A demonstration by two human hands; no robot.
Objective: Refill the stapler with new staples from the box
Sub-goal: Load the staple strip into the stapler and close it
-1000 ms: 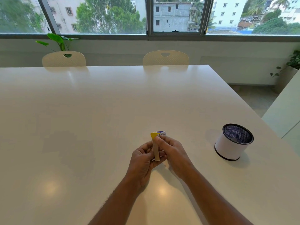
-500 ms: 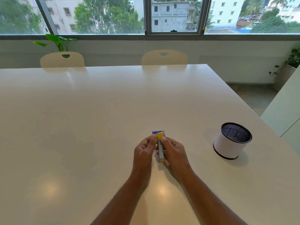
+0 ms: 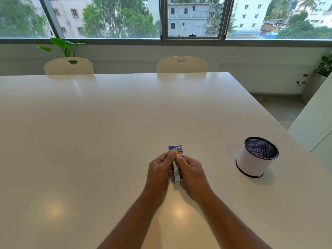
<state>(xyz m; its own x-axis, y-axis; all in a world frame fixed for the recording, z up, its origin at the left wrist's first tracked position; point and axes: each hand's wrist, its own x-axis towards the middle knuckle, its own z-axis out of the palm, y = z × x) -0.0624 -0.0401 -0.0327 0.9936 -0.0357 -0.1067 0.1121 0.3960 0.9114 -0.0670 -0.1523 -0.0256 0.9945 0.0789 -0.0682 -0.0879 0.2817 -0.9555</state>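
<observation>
- Two chairs [image 3: 69, 66] at the table's [image 3: 89, 132] far edge, a plant [image 3: 61, 46] behind the left one.
- Left hand [image 3: 159, 170]: fingers curled round the stapler's left side, thumb tip at its yellow end.
- One stapler [image 3: 176, 172], slim, pale, held between both hands low over the table; long axis runs near-to-far, yellow end pointing away from the person.
- One staple box [image 3: 175, 148], small, blue-white, flat on the table just beyond the stapler's yellow tip.
- Right hand [image 3: 192, 172]: fingers curled on the stapler's right side, gripping it.
- One mesh cup [image 3: 256, 157], white-sided, upright, well apart to the right.
- Second plant [image 3: 323, 69] at far right.
</observation>
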